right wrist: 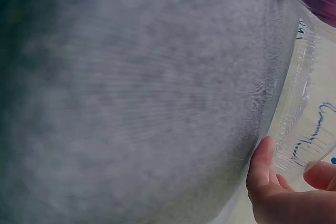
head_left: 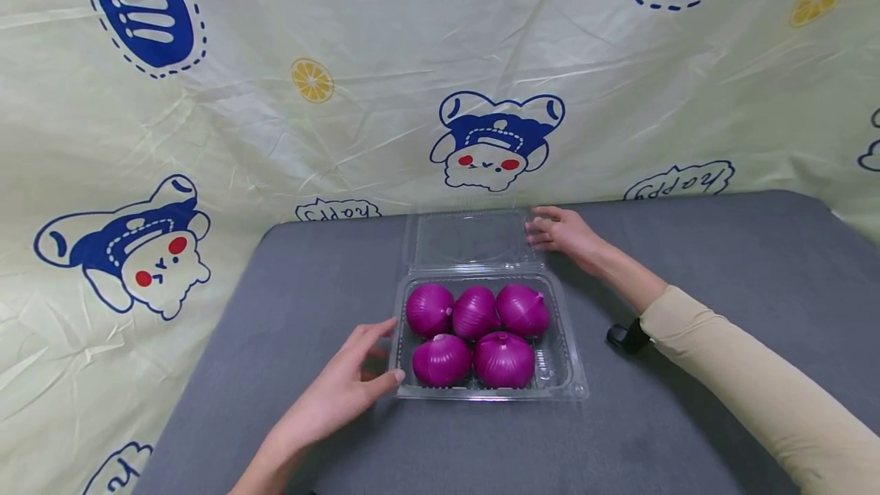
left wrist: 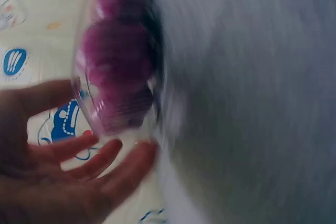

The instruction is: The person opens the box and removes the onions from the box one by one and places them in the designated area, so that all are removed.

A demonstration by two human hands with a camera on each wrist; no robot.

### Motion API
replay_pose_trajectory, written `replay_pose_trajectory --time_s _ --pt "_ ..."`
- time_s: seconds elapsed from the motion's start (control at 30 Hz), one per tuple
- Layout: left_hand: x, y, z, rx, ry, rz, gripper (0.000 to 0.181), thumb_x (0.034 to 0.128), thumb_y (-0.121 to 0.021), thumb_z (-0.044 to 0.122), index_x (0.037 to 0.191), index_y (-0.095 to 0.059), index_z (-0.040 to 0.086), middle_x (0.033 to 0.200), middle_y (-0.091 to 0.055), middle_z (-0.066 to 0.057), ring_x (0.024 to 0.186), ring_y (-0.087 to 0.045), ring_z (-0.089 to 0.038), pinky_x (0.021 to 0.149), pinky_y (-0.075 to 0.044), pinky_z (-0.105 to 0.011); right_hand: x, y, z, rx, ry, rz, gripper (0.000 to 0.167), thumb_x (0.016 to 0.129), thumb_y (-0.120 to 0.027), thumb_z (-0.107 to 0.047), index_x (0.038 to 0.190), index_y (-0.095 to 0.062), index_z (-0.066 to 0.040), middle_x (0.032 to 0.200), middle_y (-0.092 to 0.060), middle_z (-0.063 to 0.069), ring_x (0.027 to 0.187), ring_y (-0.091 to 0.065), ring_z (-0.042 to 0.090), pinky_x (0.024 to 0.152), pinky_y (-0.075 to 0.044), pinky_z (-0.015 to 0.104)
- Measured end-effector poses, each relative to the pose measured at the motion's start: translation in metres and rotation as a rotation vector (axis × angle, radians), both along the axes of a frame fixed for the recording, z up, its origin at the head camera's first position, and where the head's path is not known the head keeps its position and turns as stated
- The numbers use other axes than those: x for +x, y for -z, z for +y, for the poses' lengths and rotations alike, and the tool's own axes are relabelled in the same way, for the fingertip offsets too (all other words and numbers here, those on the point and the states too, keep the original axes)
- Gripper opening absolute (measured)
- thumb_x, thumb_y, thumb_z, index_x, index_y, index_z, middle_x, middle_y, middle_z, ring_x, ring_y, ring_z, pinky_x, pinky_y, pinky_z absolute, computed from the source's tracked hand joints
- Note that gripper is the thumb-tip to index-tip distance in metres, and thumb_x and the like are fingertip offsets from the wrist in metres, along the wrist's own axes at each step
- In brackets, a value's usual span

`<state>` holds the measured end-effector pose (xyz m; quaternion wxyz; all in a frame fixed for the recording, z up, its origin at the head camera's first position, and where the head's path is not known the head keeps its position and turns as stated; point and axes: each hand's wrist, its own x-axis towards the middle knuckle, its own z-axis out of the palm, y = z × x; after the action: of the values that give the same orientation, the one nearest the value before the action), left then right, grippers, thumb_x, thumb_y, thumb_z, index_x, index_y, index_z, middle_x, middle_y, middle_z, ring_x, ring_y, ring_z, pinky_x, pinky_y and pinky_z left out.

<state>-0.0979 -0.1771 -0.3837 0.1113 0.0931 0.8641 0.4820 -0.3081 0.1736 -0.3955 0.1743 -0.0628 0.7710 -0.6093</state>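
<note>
A clear plastic clamshell box [head_left: 560, 357] stands on the table with several purple onions [head_left: 504, 360] inside, three at the back and two in front. Its hinged lid [head_left: 474, 239] lies folded back toward the curtain. My left hand [head_left: 344, 380] is at the box's left side, thumb near the front corner and fingers farther back, spread apart. The left wrist view shows this hand [left wrist: 68, 166] beside the box wall, partly blurred. At the lid's right edge is my right hand [head_left: 567, 237], fingertips touching or very near it; in the right wrist view, thumb and fingers [right wrist: 260, 166] stand apart there.
A grey cloth covers the table [head_left: 330, 273]. Behind and to the left hangs a pale curtain [head_left: 385, 37] with cartoon prints, close behind the lid. A black strap [head_left: 627, 338] sits at my right wrist by the beige sleeve [head_left: 742, 373].
</note>
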Motion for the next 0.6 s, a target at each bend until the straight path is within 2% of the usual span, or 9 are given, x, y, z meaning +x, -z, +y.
replay_pose_trajectory --time_s 0.03,0.1,0.17,0.27,0.43,0.6 --pt "0.0 0.0 0.0 -0.107 0.005 0.059 0.067 0.0895 -0.073 0.022 0.149 -0.043 0.017 0.141 -0.044 -0.002 0.124 -0.049 -0.023 0.096 -0.046 -0.048 0.0 0.001 0.0 0.009 -0.004 -0.002 0.054 0.107 -0.036 -0.013 0.153 -0.017 0.007 0.143 -0.043 0.031 0.125 -0.05 0.041 0.103 -0.043 0.044" --pt "0.0 0.0 0.001 -0.258 0.023 0.132 0.07 0.0894 -0.073 0.033 0.15 -0.042 0.018 0.153 -0.033 0.003 0.137 -0.037 -0.022 0.105 -0.038 -0.05 -0.001 0.002 0.0 0.028 -0.009 -0.004 0.053 0.107 -0.036 -0.013 0.152 -0.018 0.008 0.143 -0.043 0.031 0.125 -0.05 0.041 0.103 -0.043 0.045" --pt "-0.001 0.0 0.0 -0.329 0.041 0.152 0.075 0.0889 -0.072 0.04 0.152 -0.039 0.02 0.16 -0.023 0.009 0.143 -0.028 -0.02 0.109 -0.033 -0.051 -0.001 0.003 0.0 0.043 -0.011 -0.005 0.053 0.107 -0.036 -0.013 0.152 -0.019 0.009 0.143 -0.043 0.031 0.124 -0.05 0.041 0.103 -0.042 0.046" --pt "-0.001 0.001 -0.002 -0.377 0.069 0.173 0.08 0.0881 -0.071 0.047 0.155 -0.034 0.022 0.161 -0.016 0.014 0.146 -0.02 -0.018 0.111 -0.031 -0.049 0.0 0.002 0.001 0.084 -0.017 0.013 0.055 0.106 -0.038 -0.014 0.151 -0.019 0.01 0.143 -0.042 0.032 0.124 -0.051 0.042 0.102 -0.043 0.046" --pt "-0.001 0.001 -0.005 -0.441 0.121 0.222 0.082 0.0886 -0.067 0.053 0.156 -0.03 0.026 0.161 -0.017 0.017 0.148 -0.016 -0.02 0.113 -0.029 -0.047 0.005 -0.002 0.005 0.19 -0.016 0.091 0.06 0.105 -0.045 -0.016 0.154 -0.017 0.005 0.146 -0.037 0.033 0.127 -0.047 0.043 0.1 -0.045 0.048" --pt "-0.004 0.002 -0.006 -0.459 0.154 0.219 0.082 0.0899 -0.062 0.058 0.157 -0.026 0.028 0.161 -0.014 0.018 0.148 -0.013 -0.019 0.113 -0.027 -0.048 0.024 -0.011 0.012 0.365 -0.015 0.289 0.058 0.103 -0.049 -0.017 0.152 -0.026 0.003 0.149 -0.036 0.029 0.133 -0.039 0.044 0.103 -0.038 0.056"
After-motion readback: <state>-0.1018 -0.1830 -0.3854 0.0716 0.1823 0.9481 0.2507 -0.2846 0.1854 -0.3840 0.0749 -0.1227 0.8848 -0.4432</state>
